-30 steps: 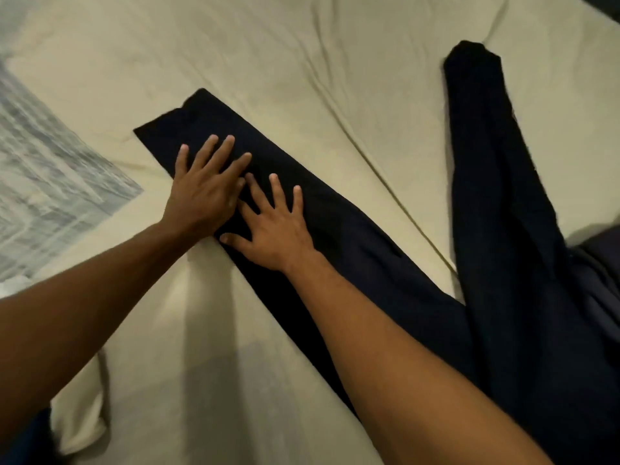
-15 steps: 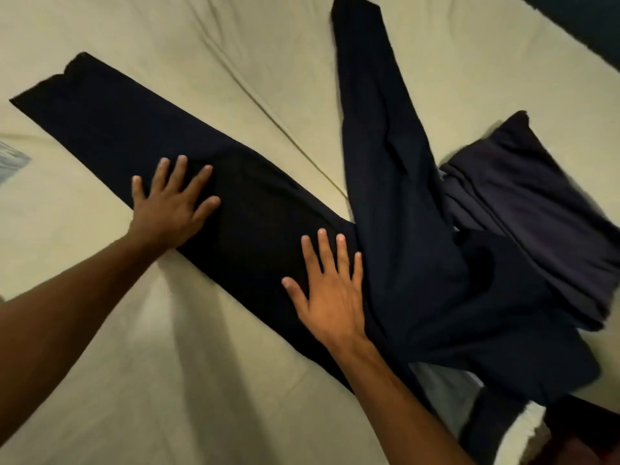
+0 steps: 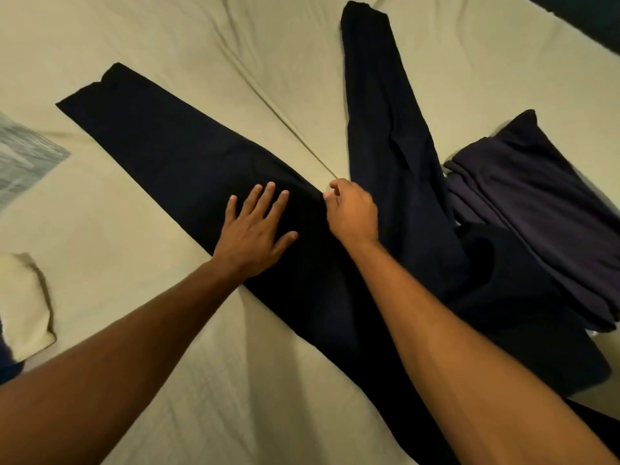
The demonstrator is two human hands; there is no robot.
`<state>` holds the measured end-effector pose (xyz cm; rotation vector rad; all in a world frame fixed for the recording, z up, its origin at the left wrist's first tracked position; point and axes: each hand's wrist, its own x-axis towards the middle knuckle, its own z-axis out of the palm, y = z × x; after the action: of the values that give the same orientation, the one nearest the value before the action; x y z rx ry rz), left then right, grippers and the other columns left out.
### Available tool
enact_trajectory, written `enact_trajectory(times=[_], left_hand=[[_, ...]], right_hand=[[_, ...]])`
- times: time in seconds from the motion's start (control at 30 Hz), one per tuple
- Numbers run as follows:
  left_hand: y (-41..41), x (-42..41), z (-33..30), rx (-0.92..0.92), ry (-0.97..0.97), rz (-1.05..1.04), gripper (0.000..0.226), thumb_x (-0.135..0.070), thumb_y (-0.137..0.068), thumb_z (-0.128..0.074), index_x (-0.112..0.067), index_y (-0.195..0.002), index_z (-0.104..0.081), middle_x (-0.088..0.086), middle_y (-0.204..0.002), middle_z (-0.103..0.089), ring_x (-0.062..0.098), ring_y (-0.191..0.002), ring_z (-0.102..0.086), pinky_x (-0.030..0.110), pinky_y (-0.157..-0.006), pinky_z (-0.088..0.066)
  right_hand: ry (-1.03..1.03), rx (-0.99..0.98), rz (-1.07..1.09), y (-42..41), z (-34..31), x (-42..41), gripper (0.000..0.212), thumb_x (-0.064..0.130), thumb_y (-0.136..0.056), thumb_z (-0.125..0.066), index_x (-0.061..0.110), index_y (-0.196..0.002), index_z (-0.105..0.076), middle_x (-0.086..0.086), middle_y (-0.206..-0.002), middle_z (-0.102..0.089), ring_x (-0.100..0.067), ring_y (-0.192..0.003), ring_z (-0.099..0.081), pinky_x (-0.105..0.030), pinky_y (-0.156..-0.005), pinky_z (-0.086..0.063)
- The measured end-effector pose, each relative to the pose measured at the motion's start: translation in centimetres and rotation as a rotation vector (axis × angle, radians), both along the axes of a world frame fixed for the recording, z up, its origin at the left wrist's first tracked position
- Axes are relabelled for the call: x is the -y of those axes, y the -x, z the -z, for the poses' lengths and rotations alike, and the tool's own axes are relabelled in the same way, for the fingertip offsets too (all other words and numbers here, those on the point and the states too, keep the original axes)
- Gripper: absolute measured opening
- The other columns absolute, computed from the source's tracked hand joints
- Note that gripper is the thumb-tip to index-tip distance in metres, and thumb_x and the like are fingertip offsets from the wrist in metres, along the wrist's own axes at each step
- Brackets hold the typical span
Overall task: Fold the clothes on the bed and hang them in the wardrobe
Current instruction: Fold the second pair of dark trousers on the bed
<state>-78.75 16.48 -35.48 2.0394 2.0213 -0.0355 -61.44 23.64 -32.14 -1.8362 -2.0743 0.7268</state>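
A pair of dark navy fabric trousers (image 3: pixel 188 156) is lying spread across the bed's pale beige sheet (image 3: pixel 141 38), one leg flattened and running diagonally toward the upper left, the other leg extending toward the top of the frame. The left hand (image 3: pixel 255 229) is resting palm-down on the flattened leg, its fingers (image 3: pixel 268 199) straight and splayed. The right hand (image 3: pixel 352 209) is sitting at the upper edge of that same leg, near where the two legs meet, its fingers curled and pinching the fabric edge. A folded dark purple garment (image 3: pixel 543 203) is lying just beside the trousers on the right. A grey-blue patterned cloth (image 3: pixel 23 159) is showing at the left edge.
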Motion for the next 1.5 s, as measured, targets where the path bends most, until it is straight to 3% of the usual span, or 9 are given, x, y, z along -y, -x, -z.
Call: enact_trajectory(times=[0.07, 0.17, 0.33, 0.6, 0.8, 1.0, 1.17, 1.33, 1.5], left_hand=[[-0.2, 0.2, 0.7, 0.015, 0.028, -0.015, 0.083, -0.076, -0.092, -0.012, -0.030, -0.158, 0.009, 0.003, -0.167, 0.015, 0.023, -0.153, 0.016, 0.054, -0.122, 0.010], [-0.2, 0.4, 1.8, 0.006, 0.039, -0.041, 0.090, -0.083, -0.081, 0.001, -0.035, -0.157, 0.013, 0.005, -0.166, 0.020, 0.025, -0.151, 0.022, 0.053, -0.119, 0.016], [-0.3, -0.3, 2.0, 0.004, 0.039, -0.092, 0.095, -0.088, -0.077, 0.000, -0.038, -0.157, 0.012, 0.007, -0.165, 0.022, 0.027, -0.150, 0.024, 0.055, -0.119, 0.017], [-1.5, 0.2, 1.2, 0.004, 0.015, -0.083, 0.083, -0.078, -0.091, -0.018, -0.037, -0.157, 0.012, 0.005, -0.165, 0.023, 0.026, -0.151, 0.023, 0.056, -0.118, 0.015], [-2.8, -0.1, 1.4, 0.003, 0.045, -0.046, 0.083, -0.079, -0.086, -0.007, -0.038, -0.156, 0.011, 0.002, -0.166, 0.020, 0.025, -0.151, 0.022, 0.058, -0.119, 0.015], [-2.2, -0.2, 2.2, 0.025, -0.007, -0.104, 0.089, -0.086, -0.080, -0.002, -0.041, -0.156, 0.011, 0.003, -0.166, 0.019, 0.027, -0.151, 0.021, 0.055, -0.115, 0.019], [-2.1, 0.1, 2.6, -0.012, -0.042, -0.109, 0.091, -0.087, -0.081, -0.004, -0.040, -0.157, 0.008, 0.006, -0.166, 0.017, 0.029, -0.152, 0.018, 0.058, -0.116, 0.015], [-2.8, 1.2, 2.2, -0.004, -0.038, -0.116, 0.093, -0.087, -0.081, -0.004, -0.036, -0.158, 0.010, 0.009, -0.166, 0.018, 0.031, -0.152, 0.017, 0.060, -0.115, 0.015], [-5.2, 5.0, 2.3, -0.014, -0.090, 0.215, 0.084, -0.081, -0.088, -0.003, -0.036, -0.159, 0.002, 0.004, -0.168, 0.009, 0.028, -0.154, 0.012, 0.065, -0.118, 0.005]], right_hand=[[0.053, 0.116, -0.063, 0.5, 0.0, -1.5, 0.021, 0.028, -0.101, -0.054, 0.017, -0.113, -0.067, -0.003, -0.120, -0.062, -0.027, -0.115, -0.051, -0.039, -0.087, -0.048], [0.050, 0.163, -0.019, 0.6, -0.1, -2.5, 0.013, 0.012, -0.098, -0.053, 0.018, -0.100, -0.065, -0.003, -0.105, -0.065, -0.026, -0.103, -0.056, -0.043, -0.082, -0.052], [-0.010, 0.251, -0.023, 0.7, 0.7, -2.9, 0.011, 0.013, -0.100, -0.054, 0.015, -0.107, -0.062, -0.006, -0.104, -0.066, -0.027, -0.103, -0.057, -0.044, -0.086, -0.052], [-0.027, 0.100, -0.147, -1.9, 1.2, -2.2, 0.017, 0.034, -0.100, -0.056, 0.017, -0.101, -0.059, -0.002, -0.104, -0.060, -0.023, -0.098, -0.056, -0.040, -0.079, -0.051], [-0.087, 0.274, -0.279, -2.6, 0.9, -1.8, 0.017, 0.026, -0.102, -0.053, 0.013, -0.109, -0.059, -0.005, -0.111, -0.060, -0.026, -0.099, -0.057, -0.039, -0.079, -0.051], [-0.068, 0.284, -0.150, -3.1, 0.6, -2.7, 0.018, 0.027, -0.105, -0.048, 0.011, -0.106, -0.053, -0.008, -0.093, -0.064, -0.029, -0.084, -0.061, -0.038, -0.066, -0.041], [-0.185, 0.454, -0.200, -3.7, 2.0, -1.4, 0.027, 0.033, -0.105, -0.046, 0.008, -0.115, -0.051, -0.013, -0.107, -0.066, -0.033, -0.095, -0.060, -0.040, -0.079, -0.038], [-0.406, 0.335, -0.272, -4.6, 1.9, 5.5, 0.041, 0.029, -0.092, -0.063, 0.013, -0.129, -0.053, -0.009, -0.132, -0.052, -0.029, -0.122, -0.050, -0.045, -0.102, -0.042], [-0.260, 0.259, -0.408, -8.1, 5.2, 18.3, 0.057, 0.041, -0.101, -0.043, 0.007, -0.146, -0.043, -0.017, -0.156, -0.036, -0.034, -0.147, -0.030, -0.050, -0.116, -0.029]])
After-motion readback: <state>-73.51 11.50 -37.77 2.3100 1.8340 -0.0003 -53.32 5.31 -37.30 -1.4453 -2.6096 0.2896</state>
